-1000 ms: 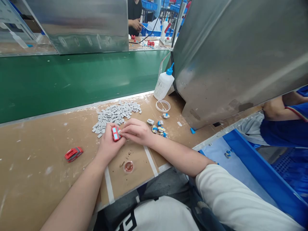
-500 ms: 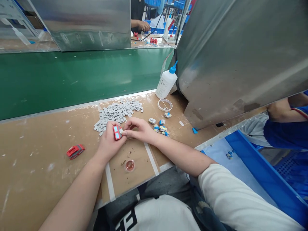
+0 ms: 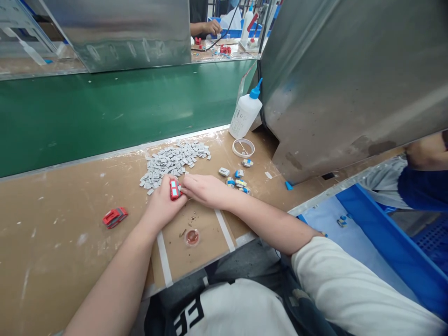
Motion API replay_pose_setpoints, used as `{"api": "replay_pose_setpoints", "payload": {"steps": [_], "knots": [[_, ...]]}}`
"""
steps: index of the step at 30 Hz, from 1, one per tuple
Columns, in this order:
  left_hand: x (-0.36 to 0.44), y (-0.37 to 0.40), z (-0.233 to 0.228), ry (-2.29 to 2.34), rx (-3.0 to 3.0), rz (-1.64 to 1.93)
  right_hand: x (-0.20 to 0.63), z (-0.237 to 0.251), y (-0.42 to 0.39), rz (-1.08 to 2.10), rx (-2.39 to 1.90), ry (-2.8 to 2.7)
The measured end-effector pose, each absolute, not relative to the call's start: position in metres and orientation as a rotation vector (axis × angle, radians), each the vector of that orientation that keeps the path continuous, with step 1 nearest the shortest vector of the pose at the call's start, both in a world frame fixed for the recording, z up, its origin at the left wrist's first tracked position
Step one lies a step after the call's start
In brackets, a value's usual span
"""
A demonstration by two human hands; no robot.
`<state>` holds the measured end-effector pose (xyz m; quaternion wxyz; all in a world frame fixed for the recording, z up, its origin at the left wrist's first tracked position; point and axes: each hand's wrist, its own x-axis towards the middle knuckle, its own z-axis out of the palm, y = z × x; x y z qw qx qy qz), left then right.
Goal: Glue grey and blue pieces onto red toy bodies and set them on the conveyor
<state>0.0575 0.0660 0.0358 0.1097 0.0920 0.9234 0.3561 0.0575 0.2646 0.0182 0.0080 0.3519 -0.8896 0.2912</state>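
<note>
A small red toy car [image 3: 174, 190] with pale blue window panels is in my left hand [image 3: 164, 205], whose fingers are closed around it. My right hand [image 3: 205, 190] meets it from the right, thumb and fingers pressed together on a small grey piece [image 3: 180, 188] at the car's side, mostly covered by the fingertips. Just beyond both hands lies a spread pile of flat grey pieces [image 3: 168, 161]. Another red toy car [image 3: 115, 217] with grey trim rests on the table to the left.
Right of the hands lie several small blue, yellow and white toy parts [image 3: 240, 183], a tape roll [image 3: 243, 148] and a white bottle [image 3: 245, 114] with a blue nozzle. A small dish of reddish-brown stuff [image 3: 192, 237] sits near the edge. A blue bin [image 3: 381, 242] stands at right; co-workers are beyond.
The view has shifted slightly. My right hand has turned so its back faces up more, its fingers closing over the car's right side. The left hand keeps its hold on the car.
</note>
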Motion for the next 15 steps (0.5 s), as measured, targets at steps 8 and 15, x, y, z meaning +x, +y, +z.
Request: {"api": "replay_pose_setpoints", "payload": {"steps": [8, 15], "knots": [[0.056, 0.062, 0.028, 2.717, 0.306, 1.029, 0.063, 0.025, 0.263, 1.184, 0.936, -2.923], [0.062, 0.06, 0.029, 2.786, 0.412, 1.064, 0.056, 0.033, 0.273, 1.686, 1.011, -2.842]]}}
